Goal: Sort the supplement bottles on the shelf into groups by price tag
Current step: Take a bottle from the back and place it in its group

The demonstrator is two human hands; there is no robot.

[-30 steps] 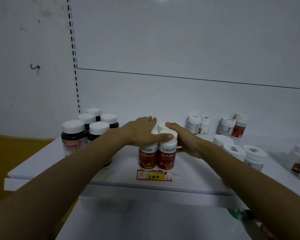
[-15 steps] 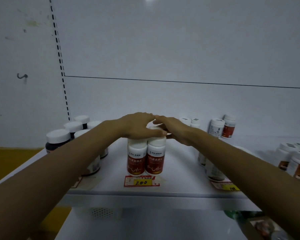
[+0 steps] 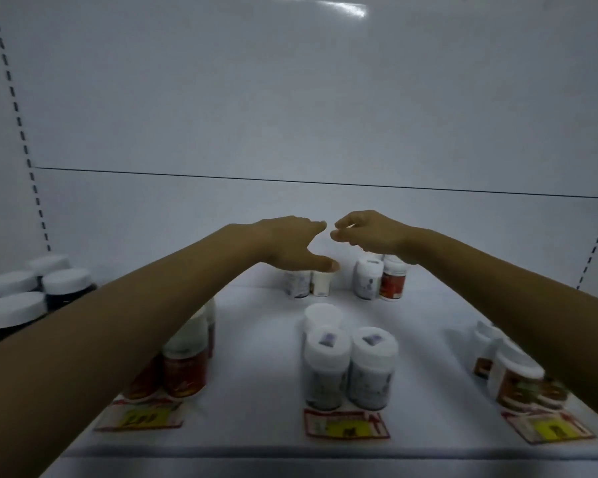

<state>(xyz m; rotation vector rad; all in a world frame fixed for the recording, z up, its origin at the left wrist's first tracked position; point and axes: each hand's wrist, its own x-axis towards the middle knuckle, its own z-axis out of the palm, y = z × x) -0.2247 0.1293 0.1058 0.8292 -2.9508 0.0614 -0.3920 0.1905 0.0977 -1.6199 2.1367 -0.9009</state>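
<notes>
Far off to the left of the fingers, some dark bottles (image 3: pixel 32 298) with white caps stand close together on the shelf (image 3: pixel 256 339). I can see no tag by them.

Closer to the person than the fingers, under the left arm, the red-label bottles (image 3: pixel 185 370) stand in a bunch right behind the first price tag (image 3: pixel 142 417).

The left hand (image 3: pixel 290 243) is up in the air over the back of the shelf. Its fingers (image 3: pixel 311 226) are stretched out, the thumb is spread wide, and it holds nothing. The right hand (image 3: pixel 370 236) is just beside it. Its fingers (image 3: pixel 346 222) are softly bent and hold nothing too. The two hands are near each other but not touching.

Just under the fingers, at the back, stand four small bottles (image 3: pixel 380 279) in two pairs, with no tag that I can see.

In front of the fingers, the white bottles (image 3: pixel 349 363) stand behind the second price tag (image 3: pixel 346 427). To the right, under the right arm, the brown-label bottles (image 3: pixel 511 370) stand behind the third price tag (image 3: pixel 549 431). The numbers are too blurry to read.

I think most of the sorting is done. The four at the back look like the ones left to move.
</notes>
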